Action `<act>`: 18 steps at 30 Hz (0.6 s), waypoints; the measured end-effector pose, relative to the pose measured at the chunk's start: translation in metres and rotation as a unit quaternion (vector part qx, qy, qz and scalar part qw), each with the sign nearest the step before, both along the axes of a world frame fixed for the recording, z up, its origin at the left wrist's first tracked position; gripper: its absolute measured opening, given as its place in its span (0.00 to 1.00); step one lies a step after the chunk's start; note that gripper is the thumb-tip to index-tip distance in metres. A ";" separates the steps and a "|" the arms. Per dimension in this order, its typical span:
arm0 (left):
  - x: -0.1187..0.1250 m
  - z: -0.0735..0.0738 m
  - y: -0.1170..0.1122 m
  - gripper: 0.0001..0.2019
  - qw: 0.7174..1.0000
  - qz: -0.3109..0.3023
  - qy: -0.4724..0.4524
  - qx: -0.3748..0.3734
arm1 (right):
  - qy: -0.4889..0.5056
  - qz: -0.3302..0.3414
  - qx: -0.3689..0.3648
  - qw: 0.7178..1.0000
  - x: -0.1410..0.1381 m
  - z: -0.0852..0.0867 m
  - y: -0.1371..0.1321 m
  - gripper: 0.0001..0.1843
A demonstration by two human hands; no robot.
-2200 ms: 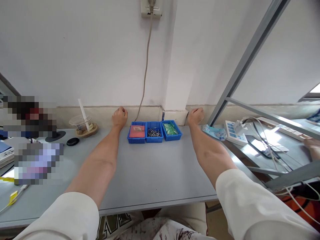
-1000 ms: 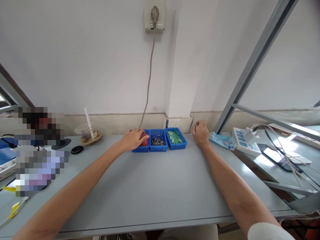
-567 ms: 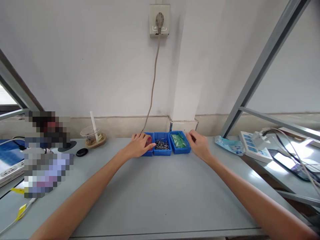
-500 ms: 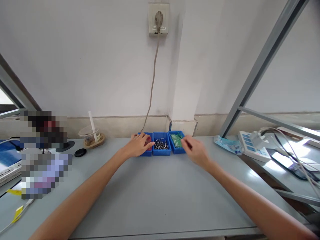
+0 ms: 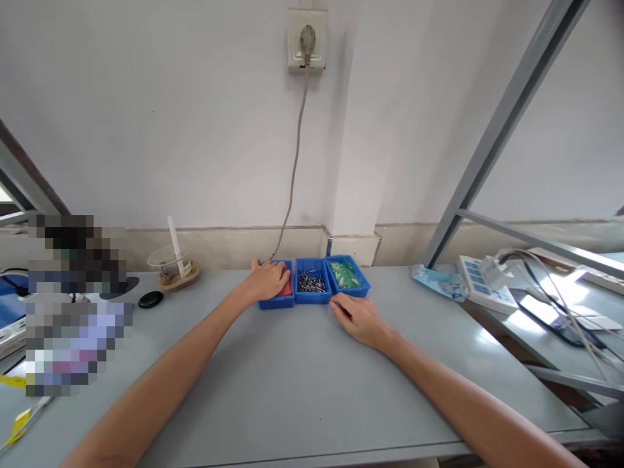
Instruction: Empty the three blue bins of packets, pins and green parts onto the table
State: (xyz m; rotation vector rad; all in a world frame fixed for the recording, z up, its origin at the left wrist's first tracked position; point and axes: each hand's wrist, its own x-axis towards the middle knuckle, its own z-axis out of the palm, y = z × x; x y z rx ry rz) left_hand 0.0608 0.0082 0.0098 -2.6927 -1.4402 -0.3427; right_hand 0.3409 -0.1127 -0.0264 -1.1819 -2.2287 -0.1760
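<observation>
Three small blue bins stand side by side at the back of the table. My left hand [image 5: 266,281] lies over the left bin [image 5: 277,303], its fingers apart and bent down over the red contents [image 5: 288,286]; the fingertips are partly hidden. The middle bin [image 5: 312,298] holds many small metal screw-like pieces [image 5: 311,282]. In the right bin [image 5: 361,290] are green packets or bags [image 5: 344,274]. My right hand [image 5: 359,317] is closed just in front of the middle and right bins, fingers curled together. Whatever it may hold is hidden.
A clear cup [image 5: 168,260] with a white stick sits on a brown coaster at left, near a black round object [image 5: 151,299]. At right lie a light blue packet [image 5: 439,283] and a white power strip [image 5: 485,286]. Metal frame bars [image 5: 507,130] rise at both sides.
My right hand has moved left and toward me, away from the right bin, uncovering its green contents. My left hand has shifted slightly left over its bin, fingers bent further down.
</observation>
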 end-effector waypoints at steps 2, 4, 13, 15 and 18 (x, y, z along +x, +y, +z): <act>0.002 0.002 -0.003 0.24 1.000 0.006 0.000 0.012 | -0.005 0.000 -0.010 1.000 0.000 -0.001 0.000 0.13; 0.004 0.003 -0.005 0.25 1.000 0.009 -0.001 0.019 | -0.009 0.000 -0.017 1.000 0.000 -0.001 0.001 0.14; 0.004 0.001 -0.004 0.30 1.000 0.020 -0.016 -0.004 | -0.015 0.006 -0.040 0.999 0.000 0.001 0.000 0.13; 0.003 0.002 -0.003 0.30 0.999 0.028 -0.019 -0.006 | -0.015 0.008 -0.044 0.999 -0.001 0.002 -0.001 0.13; 0.001 0.004 -0.002 0.31 0.999 0.029 -0.021 -0.014 | -0.016 0.012 -0.050 0.999 -0.001 0.003 -0.001 0.13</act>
